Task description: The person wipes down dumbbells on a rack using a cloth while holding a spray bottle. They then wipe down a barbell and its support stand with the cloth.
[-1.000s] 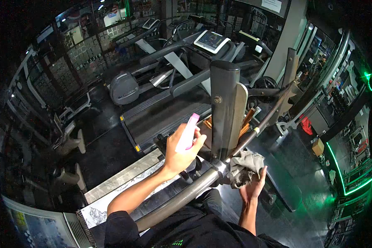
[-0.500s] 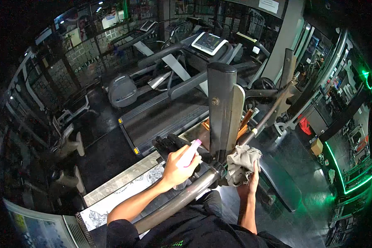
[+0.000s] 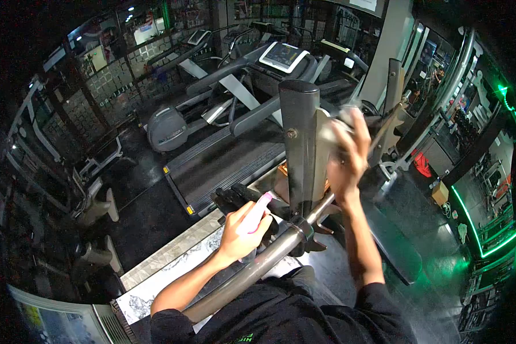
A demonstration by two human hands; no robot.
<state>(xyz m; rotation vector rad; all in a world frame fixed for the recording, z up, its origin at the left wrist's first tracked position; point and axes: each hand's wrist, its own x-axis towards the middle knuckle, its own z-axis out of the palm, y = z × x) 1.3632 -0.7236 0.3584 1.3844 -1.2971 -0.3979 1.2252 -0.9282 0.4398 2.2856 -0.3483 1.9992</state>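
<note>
My left hand [image 3: 242, 236] is wrapped round a white bottle [image 3: 251, 220] with a pink top, left of the metal bar [image 3: 266, 256]. Raised beside the upright post [image 3: 300, 143], on its right side, is my right hand [image 3: 348, 160], smeared by motion. A blurred grey cloth [image 3: 332, 131] shows at its fingers, against the post's pale edge. The bar passes in front of the post's foot, with a dark collar [image 3: 301, 229] round it there.
Behind the post stands a treadmill [image 3: 229, 160] with a console [image 3: 284, 57]. A padded bench [image 3: 393, 246] lies at the right, and a second upright [image 3: 393, 86] stands farther back. A red item [image 3: 422, 164] and a box [image 3: 440, 193] are on the floor.
My right hand has risen with the cloth from beside the bar to the post's upper right side. My left hand and the bottle first dropped, then shifted slightly left.
</note>
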